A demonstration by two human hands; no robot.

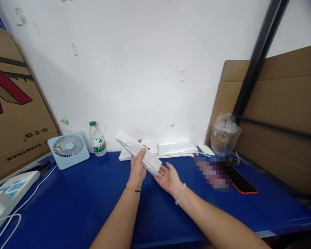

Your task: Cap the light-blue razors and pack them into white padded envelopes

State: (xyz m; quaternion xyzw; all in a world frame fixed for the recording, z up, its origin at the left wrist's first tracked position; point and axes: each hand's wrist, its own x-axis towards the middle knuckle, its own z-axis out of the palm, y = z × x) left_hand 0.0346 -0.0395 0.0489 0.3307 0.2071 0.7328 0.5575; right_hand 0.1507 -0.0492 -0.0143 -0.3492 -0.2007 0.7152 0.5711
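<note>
My left hand (138,166) is closed around a folded white sheet (131,144), thin and slightly glossy like plastic or paper, with the thumb on top. The folded strip slants from upper left to lower right above the table. At its lower end is my right hand (169,179), palm up and thumb apart, its fingertips touching or just under the edge. Behind the hands lie two flat stacks of similar white folded sheets; the right stack (176,148) is in plain sight, while the left stack (124,154) is partly hidden by the held strip and my left hand.
On the blue table (75,204) stand a light-blue fan (69,152) and a water bottle (97,140). A white power strip (12,190) with cables lies left. At right are a bagged drink cup (224,136), a phone (241,180) and a blurred item. Cardboard (285,131) flanks the table.
</note>
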